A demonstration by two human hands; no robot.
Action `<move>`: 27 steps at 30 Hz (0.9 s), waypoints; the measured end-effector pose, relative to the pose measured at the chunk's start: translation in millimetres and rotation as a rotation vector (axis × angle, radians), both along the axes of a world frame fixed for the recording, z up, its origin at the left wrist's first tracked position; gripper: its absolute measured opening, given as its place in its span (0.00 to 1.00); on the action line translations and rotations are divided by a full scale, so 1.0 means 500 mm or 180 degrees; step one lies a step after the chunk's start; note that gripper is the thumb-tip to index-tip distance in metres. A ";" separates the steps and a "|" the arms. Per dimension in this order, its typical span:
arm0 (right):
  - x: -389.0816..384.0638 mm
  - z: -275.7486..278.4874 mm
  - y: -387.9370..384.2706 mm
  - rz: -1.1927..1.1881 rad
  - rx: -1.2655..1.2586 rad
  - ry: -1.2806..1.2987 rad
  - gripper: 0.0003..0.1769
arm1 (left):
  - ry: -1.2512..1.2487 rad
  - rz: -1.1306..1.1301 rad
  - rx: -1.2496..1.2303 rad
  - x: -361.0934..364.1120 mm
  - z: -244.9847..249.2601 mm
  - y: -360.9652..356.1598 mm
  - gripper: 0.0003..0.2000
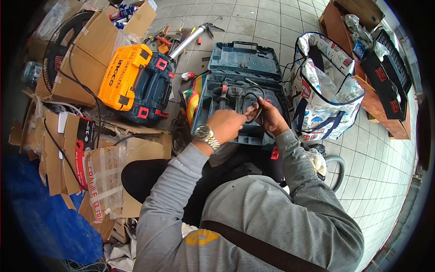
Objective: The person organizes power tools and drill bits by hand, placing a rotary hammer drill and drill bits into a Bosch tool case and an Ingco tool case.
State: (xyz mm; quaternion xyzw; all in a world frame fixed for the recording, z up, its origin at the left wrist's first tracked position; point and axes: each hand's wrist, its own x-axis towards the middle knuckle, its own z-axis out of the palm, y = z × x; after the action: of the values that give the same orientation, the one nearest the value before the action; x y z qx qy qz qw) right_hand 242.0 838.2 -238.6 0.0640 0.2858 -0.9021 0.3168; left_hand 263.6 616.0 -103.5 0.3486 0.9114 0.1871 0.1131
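Note:
An open dark teal tool case (244,59) lies in front of me, its lid tipped back. Inside rests a power tool that looks like a rotary hammer (233,92), partly covered by my hands. A black power cord (262,96) loops up over the case. My right hand (271,119) is closed around this cord, fingers upward. Beside it, my left hand (227,126), with a metal watch (204,133) at the wrist, is closed with the cord at its fingertips. The two hands are close together above the near half of the case.
A yellow-and-dark toolbox (131,79) stands left of the case, by cardboard boxes (88,52) and a fan (61,45). Behind it lies a caulking gun (188,42). To the right are a patterned bag (324,97) and a black-and-red tool case (385,77).

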 end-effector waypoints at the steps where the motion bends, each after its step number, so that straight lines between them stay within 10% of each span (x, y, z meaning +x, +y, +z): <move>1: 0.004 0.014 -0.002 -0.0050 0.0334 -0.0077 0.24 | -0.0032 -0.0087 0.0323 -0.004 -0.021 0.041 0.05; 5: 0.019 0.037 0.006 0.0099 0.0891 0.0092 0.28 | -0.0275 -0.0107 0.0754 -0.055 -0.064 0.098 0.04; 8: 0.022 0.093 0.006 0.0468 0.0929 0.0515 0.30 | -0.2563 0.0885 0.1842 -0.086 -0.010 0.067 0.02; 9: 0.025 0.120 0.004 0.0823 0.0844 0.0844 0.31 | -0.1636 0.0893 0.1643 -0.104 -0.051 0.044 0.07; 13: 0.006 0.138 0.040 0.0856 0.0278 0.0311 0.27 | -0.2008 0.0744 0.1826 -0.095 -0.031 -0.049 0.18; 15: 0.001 0.090 0.087 -0.0022 -0.0485 -0.0044 0.26 | -0.1678 0.0820 0.0564 -0.076 -0.031 -0.138 0.22; 21: 0.005 0.023 0.129 -0.1224 -0.1827 -0.0327 0.22 | -0.1313 0.1941 0.0077 -0.007 -0.005 -0.351 0.14; 27: 0.007 0.011 0.136 -0.1263 -0.1881 -0.0548 0.20 | -0.1256 0.2615 0.2330 -0.018 0.087 -0.420 0.06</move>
State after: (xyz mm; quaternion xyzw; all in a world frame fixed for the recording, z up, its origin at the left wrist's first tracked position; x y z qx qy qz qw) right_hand 245.5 906.4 -233.0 0.0996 -0.0328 -0.9810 0.1634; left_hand 254.4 406.3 -60.0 -0.0584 0.8095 0.5798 0.0711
